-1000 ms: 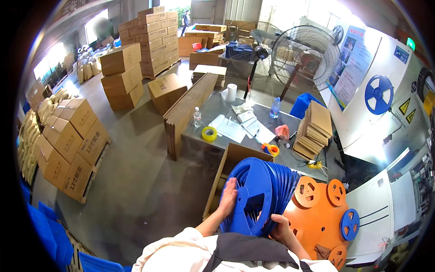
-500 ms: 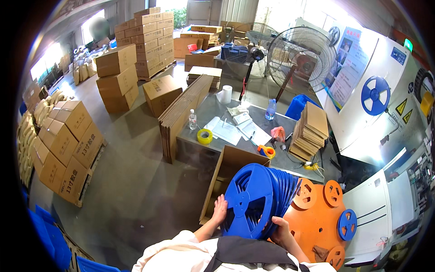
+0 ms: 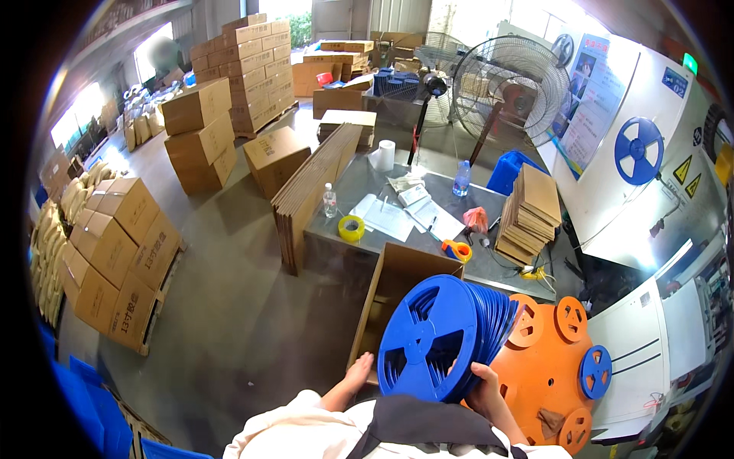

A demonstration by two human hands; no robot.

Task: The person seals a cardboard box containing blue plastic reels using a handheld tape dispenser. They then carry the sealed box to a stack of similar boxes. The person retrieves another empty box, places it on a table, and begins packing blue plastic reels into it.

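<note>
A thick stack of blue plastic reels [image 3: 428, 344] leans in front of my body, its spoked round face toward me and many thin discs fanned behind it. My right hand [image 3: 483, 382] is closed around the stack's right side, some fingers hidden behind the discs. My left hand [image 3: 358, 373] is open, fingers stretched out, just left of the reels and beside the near left edge of an open cardboard box [image 3: 420, 260]. Whether it touches the box cannot be made out. The reels cover much of the box's opening.
Right of the reels stands an orange turntable [image 3: 535, 359] with orange discs and a blue reel [image 3: 595, 372]. Beyond the box, a grey table [image 3: 329, 223] bears yellow tape [image 3: 351, 228], papers, bottles and cardboard sheets [image 3: 527, 214]. Cartons [image 3: 126, 260] are stacked at left; a fan [image 3: 508, 92] stands behind.
My left hand has come off the left rim of the reels and moved down and left. The right hand keeps its hold on the stack. The whole view has shifted slightly.
</note>
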